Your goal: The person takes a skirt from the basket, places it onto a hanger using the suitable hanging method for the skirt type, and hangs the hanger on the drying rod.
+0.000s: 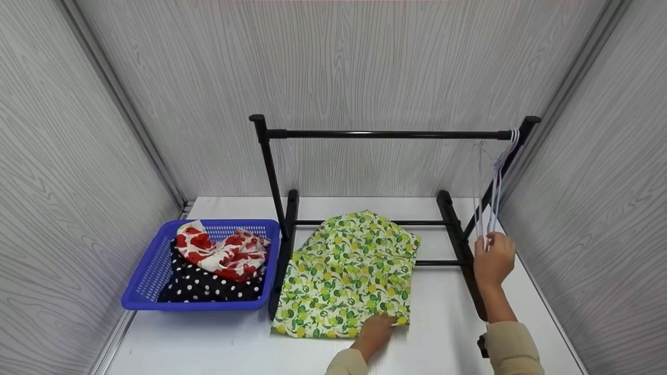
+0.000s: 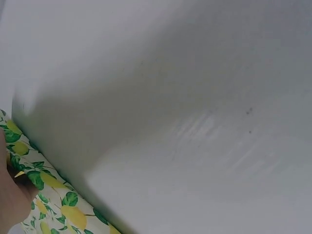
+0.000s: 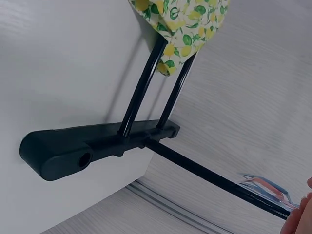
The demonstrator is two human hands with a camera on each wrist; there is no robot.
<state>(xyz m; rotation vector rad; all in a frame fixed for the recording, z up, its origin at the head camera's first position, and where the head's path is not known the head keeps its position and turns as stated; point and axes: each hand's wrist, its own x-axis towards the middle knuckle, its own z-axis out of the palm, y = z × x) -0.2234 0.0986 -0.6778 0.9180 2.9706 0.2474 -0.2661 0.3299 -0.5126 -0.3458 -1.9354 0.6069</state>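
Observation:
A lemon-print garment (image 1: 354, 265) in white, green and yellow lies spread over the lower bars of a black clothes rack (image 1: 375, 135). At its near hem, my left hand (image 1: 376, 332) pinches the cloth; the left wrist view shows the thumb side against the printed fabric (image 2: 73, 217), with some fingers hidden. Thin wire hangers (image 1: 499, 172) in pale colours hang by their hooks at the right end of the top rail. My right hand (image 1: 494, 260) grips the lower part of a hanger whose hook stands apart from the rail, left of the others.
Left of the rack stands a blue plastic basket (image 1: 140, 276) holding a red-and-white cloth (image 1: 229, 255) and a black polka-dot cloth (image 1: 208, 286). Grey wood-grain panels (image 1: 333, 62) enclose the white table (image 1: 208, 344). The rack's right foot (image 3: 63, 151) lies beside the right arm.

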